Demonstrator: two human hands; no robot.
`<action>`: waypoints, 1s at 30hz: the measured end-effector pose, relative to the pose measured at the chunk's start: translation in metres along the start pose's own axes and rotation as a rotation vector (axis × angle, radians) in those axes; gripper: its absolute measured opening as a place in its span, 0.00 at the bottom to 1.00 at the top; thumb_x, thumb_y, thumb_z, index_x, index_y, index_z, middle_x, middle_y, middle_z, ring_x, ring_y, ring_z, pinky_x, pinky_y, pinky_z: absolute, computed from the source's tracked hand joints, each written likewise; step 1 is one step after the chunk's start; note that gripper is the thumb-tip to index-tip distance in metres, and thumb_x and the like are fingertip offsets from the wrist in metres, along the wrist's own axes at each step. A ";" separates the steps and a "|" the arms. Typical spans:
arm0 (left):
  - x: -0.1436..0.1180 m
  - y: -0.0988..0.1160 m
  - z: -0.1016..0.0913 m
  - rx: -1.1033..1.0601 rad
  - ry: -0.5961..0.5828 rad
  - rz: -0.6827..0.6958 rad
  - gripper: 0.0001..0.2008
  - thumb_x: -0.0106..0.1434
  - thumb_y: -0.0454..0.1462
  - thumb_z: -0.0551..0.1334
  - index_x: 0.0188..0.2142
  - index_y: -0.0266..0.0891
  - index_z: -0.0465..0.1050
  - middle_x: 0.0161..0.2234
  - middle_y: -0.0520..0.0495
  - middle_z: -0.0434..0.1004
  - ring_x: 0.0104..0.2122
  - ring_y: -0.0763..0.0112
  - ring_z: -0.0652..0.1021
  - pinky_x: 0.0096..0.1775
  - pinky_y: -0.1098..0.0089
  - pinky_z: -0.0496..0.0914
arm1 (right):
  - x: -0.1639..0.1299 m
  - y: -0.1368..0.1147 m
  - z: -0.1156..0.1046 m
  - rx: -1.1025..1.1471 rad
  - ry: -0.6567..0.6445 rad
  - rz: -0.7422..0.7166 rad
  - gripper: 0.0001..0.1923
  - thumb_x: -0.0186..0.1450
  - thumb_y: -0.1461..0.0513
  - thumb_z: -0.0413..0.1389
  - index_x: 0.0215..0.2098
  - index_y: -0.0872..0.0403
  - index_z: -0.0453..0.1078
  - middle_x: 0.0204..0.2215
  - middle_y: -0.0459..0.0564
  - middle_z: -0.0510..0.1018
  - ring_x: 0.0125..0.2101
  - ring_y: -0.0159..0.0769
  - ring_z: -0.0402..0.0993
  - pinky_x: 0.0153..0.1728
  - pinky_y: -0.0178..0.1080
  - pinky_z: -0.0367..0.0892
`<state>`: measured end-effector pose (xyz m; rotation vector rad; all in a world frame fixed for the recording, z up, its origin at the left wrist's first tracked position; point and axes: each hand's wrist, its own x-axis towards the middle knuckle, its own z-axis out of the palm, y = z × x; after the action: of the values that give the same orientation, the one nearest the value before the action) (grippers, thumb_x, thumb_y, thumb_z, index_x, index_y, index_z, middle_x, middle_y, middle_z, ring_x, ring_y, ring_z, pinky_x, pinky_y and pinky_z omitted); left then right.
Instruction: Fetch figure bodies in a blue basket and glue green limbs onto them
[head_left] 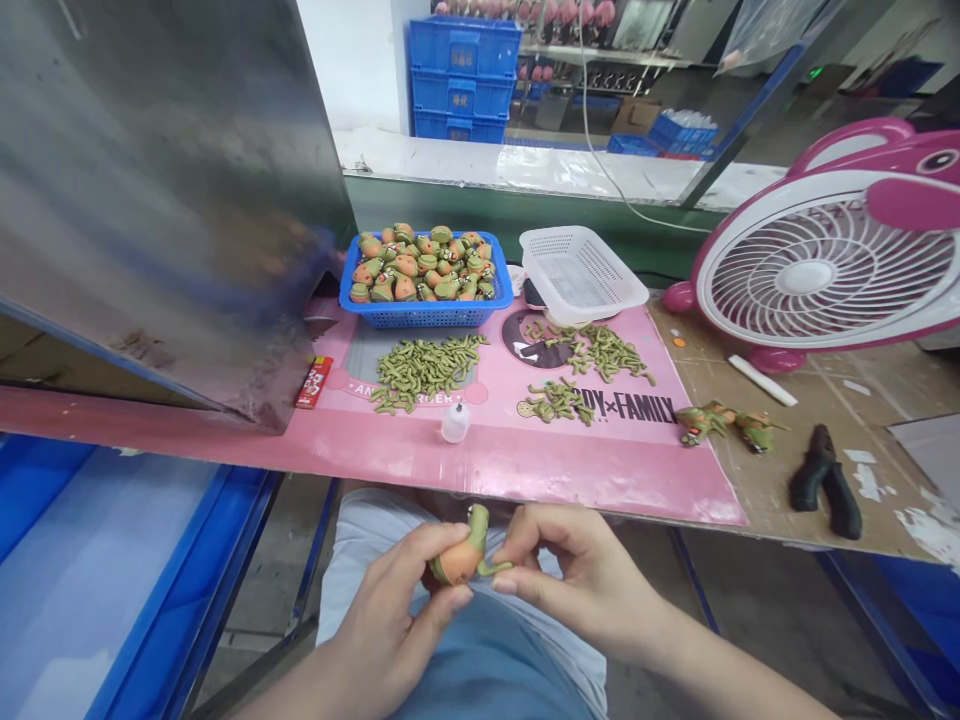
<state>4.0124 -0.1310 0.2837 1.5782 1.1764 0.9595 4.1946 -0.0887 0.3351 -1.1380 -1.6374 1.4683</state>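
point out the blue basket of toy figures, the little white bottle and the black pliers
blue plastic basket of orange-green toy figures [424,316], head view, on its front wall
small white bottle [455,423], head view, on its round body
black-handled pliers [825,478], head view, on the handles

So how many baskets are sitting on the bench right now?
2. A blue basket heaped with orange-and-green toy bodies stands at the back of the pink mat; a white basket, tilted, sits just right of it. None other shows.
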 end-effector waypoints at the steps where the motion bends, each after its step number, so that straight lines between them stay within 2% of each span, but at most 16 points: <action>1: 0.000 0.000 -0.001 0.013 -0.004 0.038 0.17 0.58 0.34 0.59 0.48 0.47 0.67 0.42 0.48 0.77 0.39 0.67 0.77 0.41 0.72 0.70 | -0.001 0.000 0.000 0.000 -0.006 -0.005 0.10 0.55 0.59 0.61 0.21 0.57 0.68 0.17 0.46 0.73 0.18 0.27 0.63 0.19 0.29 0.62; 4: 0.000 -0.001 -0.002 0.061 -0.008 0.135 0.19 0.58 0.33 0.59 0.49 0.49 0.63 0.42 0.51 0.77 0.39 0.70 0.77 0.41 0.76 0.69 | -0.002 0.000 0.001 0.001 -0.024 -0.015 0.11 0.55 0.58 0.61 0.21 0.57 0.68 0.18 0.46 0.73 0.18 0.27 0.64 0.19 0.29 0.62; 7: 0.000 -0.002 -0.003 0.075 -0.027 0.158 0.20 0.59 0.33 0.59 0.50 0.50 0.61 0.41 0.51 0.76 0.39 0.72 0.77 0.41 0.78 0.68 | -0.002 0.003 0.001 -0.018 -0.032 -0.037 0.12 0.56 0.57 0.60 0.22 0.56 0.67 0.18 0.45 0.72 0.18 0.26 0.64 0.20 0.29 0.62; 9: -0.001 -0.003 -0.004 0.048 -0.046 0.151 0.19 0.60 0.34 0.58 0.50 0.51 0.60 0.41 0.52 0.76 0.39 0.72 0.76 0.41 0.78 0.68 | -0.002 0.008 -0.001 -0.025 -0.025 -0.091 0.15 0.54 0.54 0.62 0.21 0.55 0.65 0.16 0.42 0.68 0.17 0.24 0.60 0.19 0.28 0.58; 11: -0.003 -0.004 -0.004 0.019 -0.042 0.140 0.19 0.61 0.36 0.57 0.50 0.53 0.59 0.42 0.51 0.75 0.40 0.71 0.76 0.41 0.77 0.69 | -0.001 0.014 -0.002 0.010 0.034 -0.155 0.19 0.51 0.49 0.62 0.22 0.54 0.63 0.16 0.38 0.61 0.17 0.23 0.55 0.18 0.28 0.53; 14: -0.003 -0.002 -0.005 0.018 -0.053 0.160 0.19 0.61 0.37 0.56 0.51 0.53 0.57 0.43 0.50 0.74 0.40 0.70 0.76 0.41 0.75 0.69 | 0.001 0.019 -0.001 0.105 0.066 -0.135 0.20 0.57 0.45 0.54 0.35 0.51 0.62 0.19 0.38 0.58 0.19 0.25 0.53 0.19 0.29 0.52; 16: 0.001 0.002 -0.007 0.057 -0.088 0.190 0.19 0.61 0.37 0.56 0.51 0.52 0.56 0.41 0.50 0.74 0.39 0.71 0.76 0.40 0.77 0.68 | 0.002 0.020 0.002 0.125 -0.037 -0.052 0.18 0.63 0.48 0.49 0.41 0.52 0.60 0.21 0.40 0.61 0.20 0.26 0.56 0.20 0.30 0.54; 18: 0.007 0.007 -0.009 0.100 -0.111 0.213 0.18 0.61 0.37 0.57 0.50 0.50 0.57 0.39 0.50 0.75 0.36 0.72 0.77 0.37 0.78 0.68 | 0.004 0.019 0.004 0.126 -0.123 0.001 0.16 0.64 0.50 0.49 0.39 0.54 0.62 0.21 0.41 0.62 0.20 0.26 0.57 0.20 0.30 0.55; 24: 0.021 0.013 -0.010 0.061 -0.163 0.214 0.15 0.57 0.49 0.57 0.38 0.43 0.64 0.27 0.52 0.75 0.23 0.73 0.74 0.25 0.77 0.67 | 0.007 0.017 0.005 0.065 -0.138 -0.071 0.11 0.62 0.55 0.53 0.34 0.54 0.63 0.24 0.43 0.66 0.22 0.26 0.59 0.23 0.30 0.57; 30: 0.022 0.008 -0.007 0.016 -0.217 0.188 0.13 0.58 0.49 0.56 0.34 0.42 0.66 0.27 0.50 0.75 0.25 0.71 0.74 0.28 0.74 0.67 | 0.008 0.016 0.003 -0.057 -0.146 -0.153 0.08 0.62 0.57 0.54 0.33 0.54 0.63 0.23 0.43 0.67 0.22 0.26 0.61 0.22 0.30 0.58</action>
<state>4.0131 -0.1094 0.2950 1.7804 0.9001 0.8737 4.1913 -0.0832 0.3182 -0.9307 -1.8336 1.4430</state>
